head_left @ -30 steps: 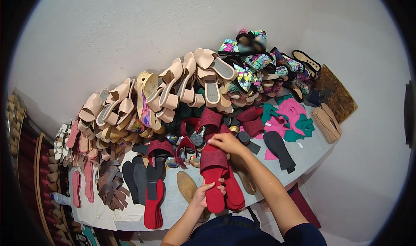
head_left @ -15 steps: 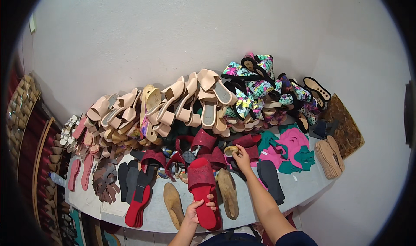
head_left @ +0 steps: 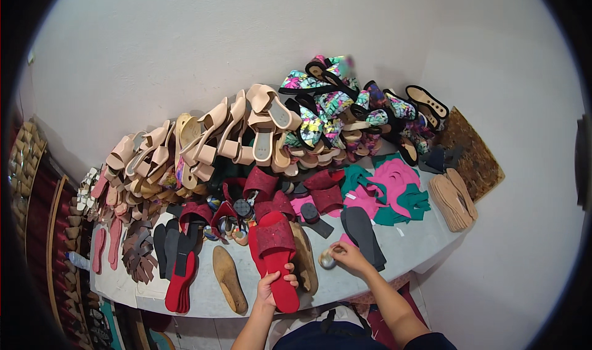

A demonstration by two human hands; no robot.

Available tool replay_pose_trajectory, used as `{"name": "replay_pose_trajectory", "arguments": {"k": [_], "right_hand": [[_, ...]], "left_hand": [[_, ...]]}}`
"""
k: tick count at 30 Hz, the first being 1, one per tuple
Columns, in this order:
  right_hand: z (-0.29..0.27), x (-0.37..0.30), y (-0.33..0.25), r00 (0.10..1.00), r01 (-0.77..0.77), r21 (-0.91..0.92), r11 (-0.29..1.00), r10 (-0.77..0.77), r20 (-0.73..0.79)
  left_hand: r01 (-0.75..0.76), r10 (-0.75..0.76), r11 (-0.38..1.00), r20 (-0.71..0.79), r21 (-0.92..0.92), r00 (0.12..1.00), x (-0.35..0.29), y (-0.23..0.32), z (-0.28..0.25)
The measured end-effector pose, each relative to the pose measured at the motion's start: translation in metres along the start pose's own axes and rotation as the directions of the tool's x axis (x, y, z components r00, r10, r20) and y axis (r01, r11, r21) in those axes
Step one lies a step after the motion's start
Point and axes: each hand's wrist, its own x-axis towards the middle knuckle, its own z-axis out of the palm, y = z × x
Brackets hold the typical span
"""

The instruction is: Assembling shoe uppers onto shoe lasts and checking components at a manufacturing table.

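A red slipper with a textured dark-red strap (head_left: 275, 237) is upright in my left hand (head_left: 279, 282), whose fingers wrap round its heel end. Another red sole shows behind it at the left. My right hand (head_left: 349, 257) grips a small round, pale-gold pot-like item (head_left: 327, 259) just above the tabletop; its contents are too blurred to tell. Close behind the slipper, a wooden shoe last (head_left: 306, 260) is partly covered by it. A second wooden shoe last (head_left: 230, 279) lies to the left. Dark grey soles (head_left: 362, 236) lie beyond my right hand.
Beige heeled sandals (head_left: 234, 125) and colourful patterned sandals (head_left: 327, 103) are heaped along the wall. Dark-red slipper straps (head_left: 262, 183) fill the middle. Pink and green fabric pieces (head_left: 394, 187), tan soles (head_left: 452, 202) and red soles (head_left: 180, 285) lie around the table (head_left: 394, 251).
My right hand has brought the round pot back from among the dark-red straps to the near side of the grey soles. My left hand keeps hold of the slipper. The view has shifted.
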Motion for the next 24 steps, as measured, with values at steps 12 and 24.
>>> {"name": "replay_pose_trajectory", "arguments": {"k": [12, 24], "right_hand": [[-0.013, -0.030, 0.012, 0.929, 0.225, -0.283, 0.933, -0.118, 0.350], [0.018, -0.080, 0.017, 0.960, 0.170, -0.682, 0.711, -0.275, -0.047]], "left_hand": [[0.074, -0.074, 0.997, 0.025, -0.021, 0.997, -0.035, -0.038, -0.002], [0.032, -0.031, 0.999, -0.052, 0.007, 0.998, -0.065, -0.074, -0.027]]}}
